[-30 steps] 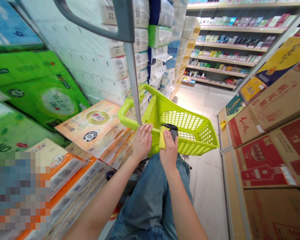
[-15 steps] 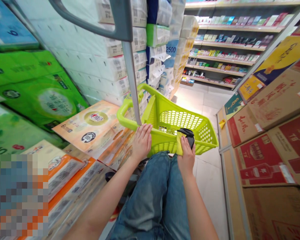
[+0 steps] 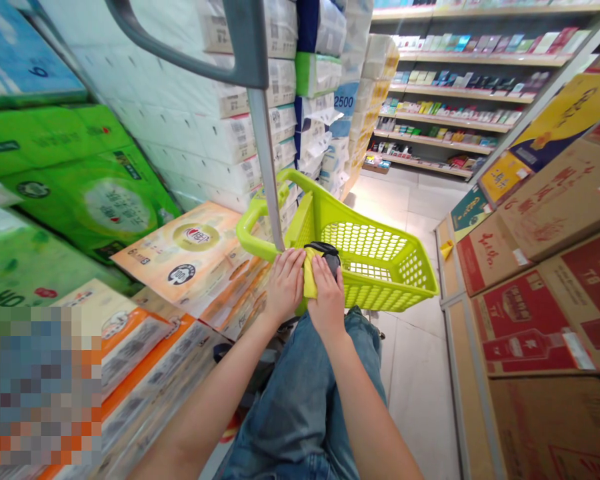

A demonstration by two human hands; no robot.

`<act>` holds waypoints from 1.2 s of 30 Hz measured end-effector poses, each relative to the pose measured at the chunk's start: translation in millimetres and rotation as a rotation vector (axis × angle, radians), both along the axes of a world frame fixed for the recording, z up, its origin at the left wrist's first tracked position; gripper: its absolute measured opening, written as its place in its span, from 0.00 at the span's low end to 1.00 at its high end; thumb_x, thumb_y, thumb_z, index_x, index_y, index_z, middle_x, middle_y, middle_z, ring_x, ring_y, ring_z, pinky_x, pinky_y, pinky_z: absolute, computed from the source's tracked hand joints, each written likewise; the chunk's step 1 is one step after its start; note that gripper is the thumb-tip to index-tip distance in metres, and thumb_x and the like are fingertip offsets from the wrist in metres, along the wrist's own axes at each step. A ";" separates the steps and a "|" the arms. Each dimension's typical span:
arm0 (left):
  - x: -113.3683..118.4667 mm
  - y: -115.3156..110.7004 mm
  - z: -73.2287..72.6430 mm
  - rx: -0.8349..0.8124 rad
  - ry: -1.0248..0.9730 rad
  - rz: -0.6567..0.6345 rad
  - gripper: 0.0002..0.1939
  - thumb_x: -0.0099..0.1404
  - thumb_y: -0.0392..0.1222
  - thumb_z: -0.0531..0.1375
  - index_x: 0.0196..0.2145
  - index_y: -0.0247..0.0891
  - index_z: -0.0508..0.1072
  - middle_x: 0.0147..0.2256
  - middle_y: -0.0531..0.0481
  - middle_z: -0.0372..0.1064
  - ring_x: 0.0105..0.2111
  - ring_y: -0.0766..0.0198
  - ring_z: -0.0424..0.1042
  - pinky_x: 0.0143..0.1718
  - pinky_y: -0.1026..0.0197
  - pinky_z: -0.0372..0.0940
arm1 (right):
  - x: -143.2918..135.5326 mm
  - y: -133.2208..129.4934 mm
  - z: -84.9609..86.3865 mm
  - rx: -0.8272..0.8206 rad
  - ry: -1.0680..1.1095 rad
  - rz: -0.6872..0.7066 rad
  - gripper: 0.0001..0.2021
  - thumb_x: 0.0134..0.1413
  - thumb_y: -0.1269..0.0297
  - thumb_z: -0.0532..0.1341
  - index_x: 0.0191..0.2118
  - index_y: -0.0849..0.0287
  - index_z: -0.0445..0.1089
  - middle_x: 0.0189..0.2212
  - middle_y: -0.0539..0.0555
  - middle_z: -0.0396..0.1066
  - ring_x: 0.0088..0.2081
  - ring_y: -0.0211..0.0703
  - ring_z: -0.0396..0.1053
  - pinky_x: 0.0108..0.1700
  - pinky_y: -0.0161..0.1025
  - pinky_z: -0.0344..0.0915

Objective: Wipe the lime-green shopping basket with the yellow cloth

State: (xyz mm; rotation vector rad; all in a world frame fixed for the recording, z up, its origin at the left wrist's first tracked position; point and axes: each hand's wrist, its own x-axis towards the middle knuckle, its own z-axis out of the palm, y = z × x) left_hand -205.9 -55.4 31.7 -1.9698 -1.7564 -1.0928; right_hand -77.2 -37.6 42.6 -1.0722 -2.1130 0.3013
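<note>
A lime-green shopping basket (image 3: 390, 293) with lattice walls and a grey pull handle (image 3: 264, 153) stands in front of my knees. My left hand (image 3: 285, 283) is wrapped over its near rim, beside the foot of the handle's metal bar. Right next to it, my right hand (image 3: 326, 293) presses a yellow cloth (image 3: 309, 275) against the same rim. A black and grey item (image 3: 330, 253), whose kind I cannot make out, is also under the right fingers. The palms of both hands are hidden.
Stacked tissue packs (image 3: 180, 247) rise on the left, close to my left arm. Cartons (image 3: 525, 320) line the right side of the tiled aisle (image 3: 415, 360). Shelves of small goods (image 3: 455, 117) stand at the far end.
My right hand has slid left along the basket rim with the yellow cloth and the dark item, and is now beside my left hand. The left hand has stayed on the rim.
</note>
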 end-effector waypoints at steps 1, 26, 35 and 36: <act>0.4 0.2 0.1 -0.001 -0.004 0.006 0.24 0.75 0.37 0.45 0.66 0.37 0.60 0.62 0.41 0.64 0.67 0.54 0.56 0.68 0.43 0.51 | 7.3 1.0 -4.2 0.000 -0.005 -0.015 0.39 0.47 0.80 0.49 0.69 0.58 0.56 0.67 0.56 0.60 0.69 0.40 0.55 0.74 0.51 0.37; 1.0 1.9 -1.1 0.013 -0.017 0.007 0.25 0.74 0.37 0.45 0.66 0.37 0.61 0.62 0.41 0.64 0.66 0.54 0.56 0.69 0.44 0.49 | 8.8 -0.8 -3.8 -0.018 -0.021 0.001 0.39 0.47 0.80 0.50 0.68 0.61 0.57 0.67 0.58 0.60 0.70 0.42 0.54 0.74 0.52 0.36; 3.8 2.4 -0.7 0.019 -0.020 0.016 0.24 0.75 0.36 0.45 0.66 0.37 0.60 0.62 0.42 0.64 0.66 0.55 0.56 0.69 0.46 0.48 | 113.5 16.3 -56.8 -0.058 -0.035 -0.285 0.41 0.44 0.80 0.49 0.67 0.55 0.59 0.66 0.57 0.62 0.69 0.46 0.57 0.73 0.59 0.38; 3.8 2.5 -1.0 0.020 -0.022 0.015 0.24 0.75 0.36 0.45 0.66 0.37 0.60 0.62 0.42 0.64 0.66 0.55 0.56 0.69 0.46 0.48 | 115.3 16.7 -56.5 -0.070 -0.040 -0.308 0.41 0.43 0.80 0.49 0.67 0.55 0.59 0.66 0.57 0.62 0.69 0.46 0.57 0.72 0.59 0.38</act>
